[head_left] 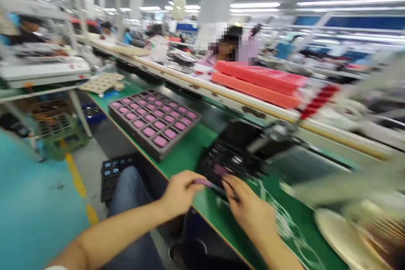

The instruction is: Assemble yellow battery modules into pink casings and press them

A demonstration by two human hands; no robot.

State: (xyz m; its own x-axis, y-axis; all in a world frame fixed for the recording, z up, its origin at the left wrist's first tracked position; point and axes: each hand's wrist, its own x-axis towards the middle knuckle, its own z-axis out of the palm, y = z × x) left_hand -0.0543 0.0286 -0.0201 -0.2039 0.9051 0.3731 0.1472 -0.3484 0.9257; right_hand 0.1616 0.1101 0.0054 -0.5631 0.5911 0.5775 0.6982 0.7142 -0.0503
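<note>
the left hand (180, 192), to the right of the dark tray (161, 153) and nearer the wearer, has thumb and fingers pressed together on a thin pink piece (202, 182); the flat strip sticks out past the fingertips, toward the other hand. the right hand (249, 202), farther right of the tray, is curled with its fingers close in by a slim dark item (234, 196); blur hides the contact, so i cannot tell whether they are clamped on it. just beyond those fingers a second pink patch (220, 170) shows, smeared, against a black fixture (234, 152) with a metallic part, right of the tray.

the tray itself is matte, dark and thick-walled, split into square pockets; rounded, dull pink pads (160, 141) sit one to a pocket. under it runs a smooth green bench top (193, 147). past the tray's far left end lies a cream sheet (103, 83) with cut-outs. beyond the tray and to its right are coral-red slabs (259, 82), stacked and blocky. thin white cord (286, 223) lies loosely tangled, well right of the tray. lower than the tray, on its left, a black holder (109, 183) carries small blue pieces (115, 163).
</note>
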